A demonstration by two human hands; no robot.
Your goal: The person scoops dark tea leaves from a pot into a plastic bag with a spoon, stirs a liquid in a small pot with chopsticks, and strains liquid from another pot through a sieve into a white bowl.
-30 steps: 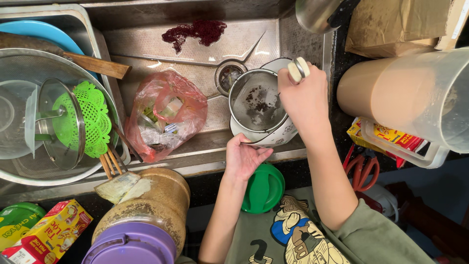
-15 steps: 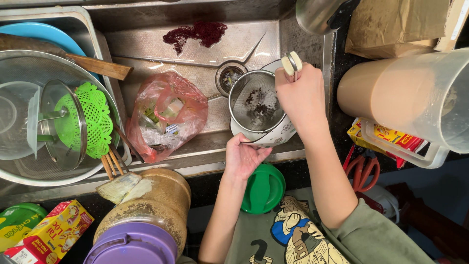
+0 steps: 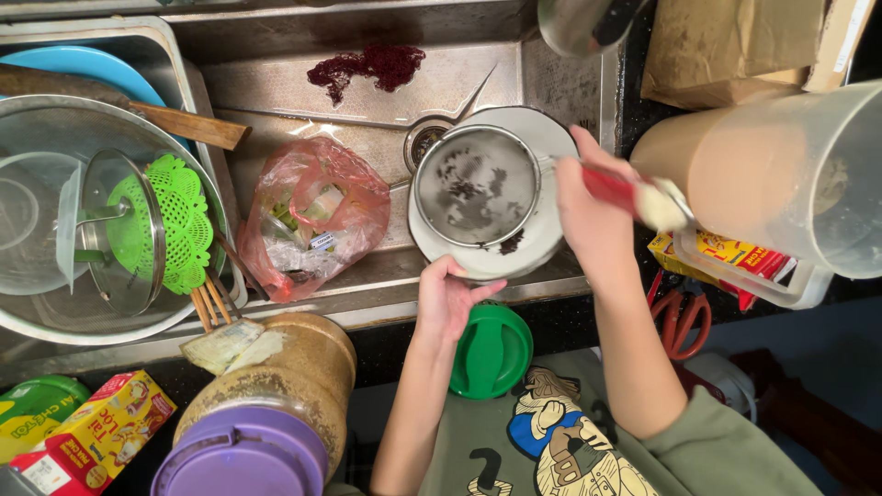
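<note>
Steel-mesh round strainer (image 3: 476, 186), flecked with dark wet residue, sits tilted over white round bowl (image 3: 551, 241) at steel sink (image 3: 276, 55) front edge. Right hand (image 3: 593, 216) grip clamped on strainer's red handle (image 3: 606, 188); left hand (image 3: 450, 298) fingers spread apart, cupping bowl's near rim. Risk: bowl only propped, could slip into sink; residue may spill over rim.

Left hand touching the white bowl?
Touching. Head view: left hand has its fingertips against the near rim of the white bowl, with no gap visible; the strainer sits on top.

Head cam, top-down (close) over sink (image 3: 367, 87)
</note>
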